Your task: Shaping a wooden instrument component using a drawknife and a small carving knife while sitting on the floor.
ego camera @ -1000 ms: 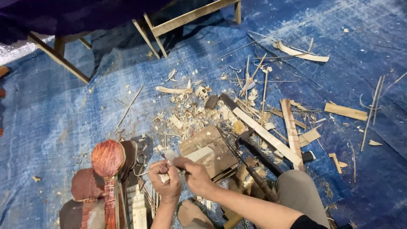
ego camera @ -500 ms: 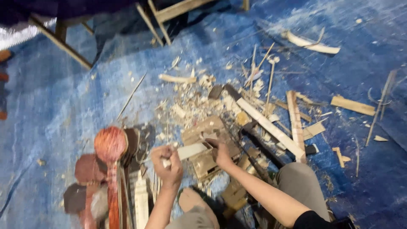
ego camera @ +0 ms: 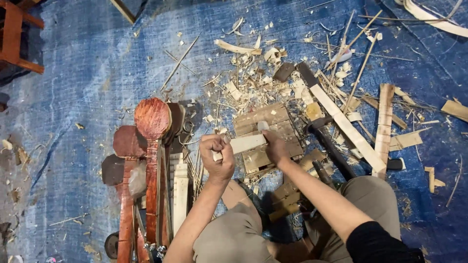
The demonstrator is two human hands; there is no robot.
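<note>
- Right now the left hand (ego camera: 218, 155) is fisted around the near end of a pale wood strip (ego camera: 246, 143), fingers wrapped tight on it.
- Its far end lies on a scarred wooden block (ego camera: 263, 127) on the blue tarp (ego camera: 78, 87), where the right hand (ego camera: 274, 146) presses down with closed fingers; whether it grips a small tool, I cannot tell.
- Good practice, judging by this: keep the strip braced flat on the block, and keep fingers clear of any edge.
- Reddish carved pieces (ego camera: 151, 146) lie just left; shavings (ego camera: 253, 83) are scattered beyond.
</note>
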